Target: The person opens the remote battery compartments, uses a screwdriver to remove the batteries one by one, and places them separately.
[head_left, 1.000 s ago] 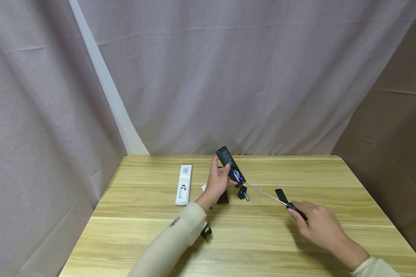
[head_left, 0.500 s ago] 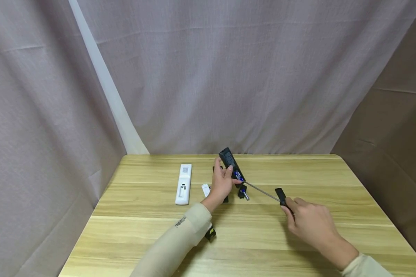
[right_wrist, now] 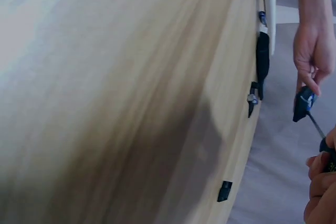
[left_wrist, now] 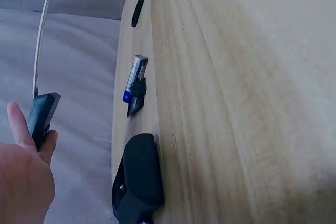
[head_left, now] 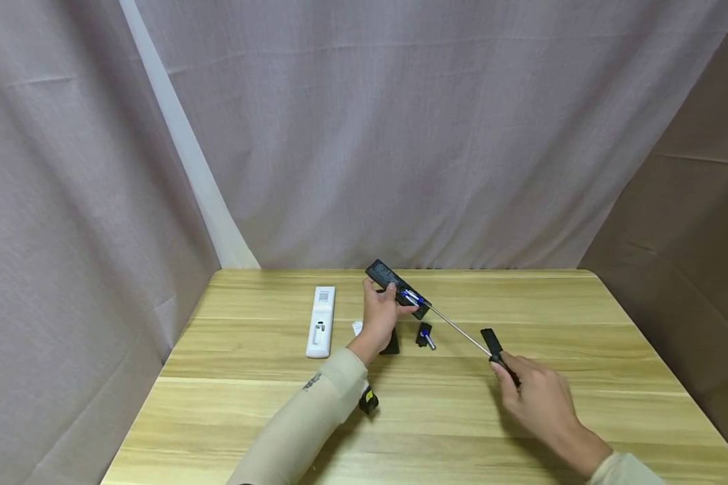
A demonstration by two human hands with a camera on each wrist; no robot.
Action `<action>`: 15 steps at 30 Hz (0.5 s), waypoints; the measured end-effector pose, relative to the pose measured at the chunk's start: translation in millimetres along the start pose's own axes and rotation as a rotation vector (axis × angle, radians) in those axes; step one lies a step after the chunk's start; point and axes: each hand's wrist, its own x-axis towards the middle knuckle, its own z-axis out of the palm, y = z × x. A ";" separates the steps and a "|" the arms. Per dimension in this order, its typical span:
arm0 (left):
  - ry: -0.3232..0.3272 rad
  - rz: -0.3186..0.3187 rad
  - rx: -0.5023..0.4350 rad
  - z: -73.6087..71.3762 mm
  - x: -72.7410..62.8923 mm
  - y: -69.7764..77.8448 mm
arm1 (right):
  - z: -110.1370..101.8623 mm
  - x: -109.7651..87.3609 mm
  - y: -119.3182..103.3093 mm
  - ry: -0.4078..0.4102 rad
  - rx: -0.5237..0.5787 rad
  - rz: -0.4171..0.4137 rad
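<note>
My left hand (head_left: pixel 381 316) grips a black remote control (head_left: pixel 383 275) above the table, its back turned up and its battery bay uncovered. Blue-and-white batteries (head_left: pixel 411 297) lie in that bay. In my right hand (head_left: pixel 542 397) is a screwdriver (head_left: pixel 461 331), held by its black handle; the long metal shaft reaches to the remote's lower end, at the batteries. The right wrist view shows the shaft tip at the remote (right_wrist: pixel 301 104). Below the remote, a battery (head_left: pixel 429 341) lies on a small black cover (head_left: pixel 423 331). Another black remote (head_left: pixel 391 342) rests partly hidden behind my left hand.
A white remote (head_left: pixel 320 323) with an open battery bay lies at the left on the wooden table (head_left: pixel 249 417). A small white piece (head_left: pixel 357 327) sits beside my left wrist. Near the screwdriver handle lies a black cover (head_left: pixel 490 340). Curtains rise behind the table.
The remote in my left hand has turned to a flatter slant, its upper end swinging left. My right hand has shifted a little left with the screwdriver, whose tip stays at the remote's lower end.
</note>
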 end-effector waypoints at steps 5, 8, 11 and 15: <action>-0.006 -0.001 0.019 -1.5 -1.5 -1.3 | 1.5 -2.8 0.3 -0.016 0.026 0.055; -0.017 -0.003 0.047 -1.8 -3.1 -1.5 | 1.5 -3.9 -0.7 -0.040 0.021 0.088; -0.019 -0.010 0.084 -2.0 -4.4 -1.6 | 1.3 -5.1 -2.5 -0.077 0.025 0.124; -0.012 -0.008 0.101 -1.6 -4.6 -2.5 | 0.6 -5.3 -5.3 -0.120 0.043 0.177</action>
